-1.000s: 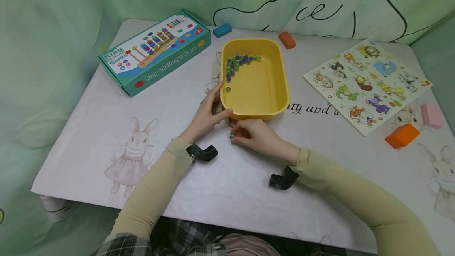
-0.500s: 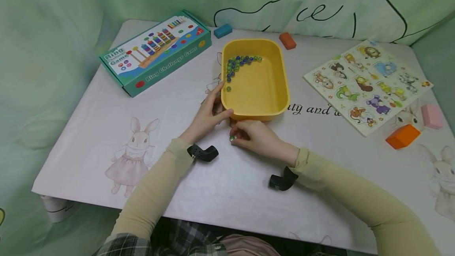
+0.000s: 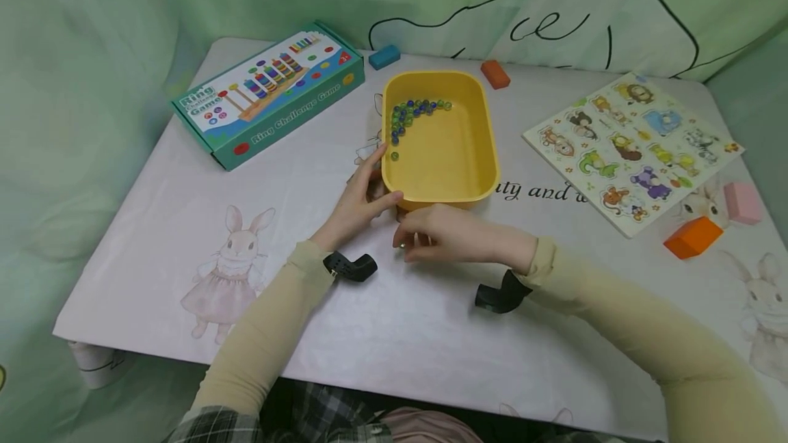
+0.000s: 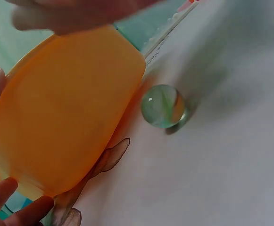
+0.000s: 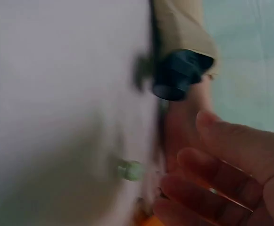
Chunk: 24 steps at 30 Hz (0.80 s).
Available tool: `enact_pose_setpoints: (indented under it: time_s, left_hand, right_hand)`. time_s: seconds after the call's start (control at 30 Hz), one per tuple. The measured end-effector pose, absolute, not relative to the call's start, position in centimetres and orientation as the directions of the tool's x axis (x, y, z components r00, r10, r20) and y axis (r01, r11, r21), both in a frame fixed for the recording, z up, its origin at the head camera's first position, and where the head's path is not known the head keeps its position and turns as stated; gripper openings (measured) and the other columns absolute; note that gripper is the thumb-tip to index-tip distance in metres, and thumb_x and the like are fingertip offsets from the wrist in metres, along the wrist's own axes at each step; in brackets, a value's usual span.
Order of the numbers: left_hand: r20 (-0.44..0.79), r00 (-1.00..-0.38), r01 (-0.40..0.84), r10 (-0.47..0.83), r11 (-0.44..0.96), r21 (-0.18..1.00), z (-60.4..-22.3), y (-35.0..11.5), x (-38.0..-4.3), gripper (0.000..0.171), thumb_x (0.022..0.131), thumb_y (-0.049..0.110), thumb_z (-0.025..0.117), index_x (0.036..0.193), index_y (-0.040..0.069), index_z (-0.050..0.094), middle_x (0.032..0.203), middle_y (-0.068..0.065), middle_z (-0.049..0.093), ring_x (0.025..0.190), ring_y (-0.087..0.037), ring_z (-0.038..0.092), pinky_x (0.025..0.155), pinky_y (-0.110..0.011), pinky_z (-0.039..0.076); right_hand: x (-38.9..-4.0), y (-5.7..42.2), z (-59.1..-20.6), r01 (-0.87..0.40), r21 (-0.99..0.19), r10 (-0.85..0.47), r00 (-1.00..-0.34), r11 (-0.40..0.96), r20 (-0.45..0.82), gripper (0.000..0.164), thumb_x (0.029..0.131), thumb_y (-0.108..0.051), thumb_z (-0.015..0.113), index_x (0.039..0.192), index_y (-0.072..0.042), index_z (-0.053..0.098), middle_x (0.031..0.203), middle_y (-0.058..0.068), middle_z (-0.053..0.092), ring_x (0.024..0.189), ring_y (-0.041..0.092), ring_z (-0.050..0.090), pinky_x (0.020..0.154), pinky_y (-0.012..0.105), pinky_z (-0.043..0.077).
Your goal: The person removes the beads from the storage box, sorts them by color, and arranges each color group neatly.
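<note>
A yellow plastic tub (image 3: 449, 149) holds several green and blue glass marbles (image 3: 408, 113) along its left and far walls. My left hand (image 3: 356, 202) holds the tub's near left corner, thumb at the near rim and fingers against the left side. In front of the tub, a single clear glass marble (image 4: 162, 107) with green and orange swirls sits on the white tabletop. Just above this marble is my right hand (image 3: 458, 232), thumb and fingers parted. In the right wrist view, a gap shows between the marble (image 5: 131, 170) and the fingertips (image 5: 208, 118).
Behind the tub lie a blue block (image 3: 384, 57) and a red-orange block (image 3: 495, 74). A green Ring Challenge Game box (image 3: 271, 94) lies at the back left. On the right are an animal puzzle board (image 3: 634, 149), an orange block (image 3: 693, 237) and a pink block (image 3: 743, 202).
My right hand has let go of the marble, its thumb and fingers spreading and the wrist shifting slightly right and up. The left hand has stayed on the tub.
</note>
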<state>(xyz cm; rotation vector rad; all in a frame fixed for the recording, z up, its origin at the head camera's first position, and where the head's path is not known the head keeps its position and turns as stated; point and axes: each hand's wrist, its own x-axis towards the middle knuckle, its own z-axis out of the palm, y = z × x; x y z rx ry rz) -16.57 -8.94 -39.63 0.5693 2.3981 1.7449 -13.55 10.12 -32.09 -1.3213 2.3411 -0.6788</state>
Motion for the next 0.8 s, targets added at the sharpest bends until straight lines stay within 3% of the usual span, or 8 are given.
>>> enact_pose_setpoints:
  time_s: [0.13, 0.33, 0.57, 0.8]
  left_hand:
    - [0.125, -0.922, 0.234, 0.367, 0.271, 0.934, -39.6, -9.1, -16.6, 0.080, 0.088, 0.022, 0.063, 0.149, 0.026, 0.012, 0.139, -0.013, 0.039, 0.122, -0.022, 0.043, 0.103, -0.042, 0.032]
    - [0.094, -0.925, 0.205, 0.368, 0.276, 0.939, -39.5, -9.3, -16.6, 0.079, 0.088, 0.028, 0.062, 0.148, 0.032, 0.012, 0.142, -0.008, 0.036, 0.126, -0.018, 0.039, 0.107, -0.041, 0.028]
    - [0.110, -0.915, 0.223, 0.387, 0.260, 0.940, -39.9, -9.2, -16.9, 0.079, 0.087, 0.037, 0.061, 0.148, 0.031, 0.012, 0.148, -0.007, 0.028, 0.130, -0.018, 0.038, 0.110, -0.040, 0.025]
    - [0.116, -0.916, 0.227, 0.385, 0.258, 0.939, -39.8, -9.1, -16.8, 0.080, 0.087, 0.039, 0.062, 0.149, 0.029, 0.012, 0.149, -0.006, 0.026, 0.129, -0.019, 0.038, 0.110, -0.040, 0.024]
  right_hand:
    - [-15.2, 9.9, -29.8, -0.652, -0.621, -0.864, -0.497, 0.436, -0.085, 0.018, 0.081, -0.015, 0.071, 0.096, -0.008, 0.067, 0.083, -0.005, 0.064, 0.072, 0.008, 0.055, 0.067, 0.026, 0.049]
    - [-19.0, 10.1, -27.7, -0.534, -0.662, -0.778, -0.617, 0.526, -0.120, 0.016, 0.086, -0.015, 0.066, 0.100, -0.008, 0.066, 0.089, 0.001, 0.063, 0.079, 0.015, 0.054, 0.072, 0.030, 0.045]
    - [-23.0, 9.9, -28.7, -0.420, -0.646, -0.649, -0.744, 0.637, -0.157, 0.018, 0.088, -0.015, 0.063, 0.103, -0.006, 0.065, 0.092, 0.007, 0.063, 0.081, 0.019, 0.054, 0.071, 0.026, 0.046]
    - [-25.5, 9.3, -30.4, -0.356, -0.608, -0.586, -0.777, 0.710, -0.229, 0.021, 0.089, -0.018, 0.062, 0.106, -0.005, 0.065, 0.092, 0.010, 0.061, 0.081, 0.022, 0.054, 0.070, 0.026, 0.046]
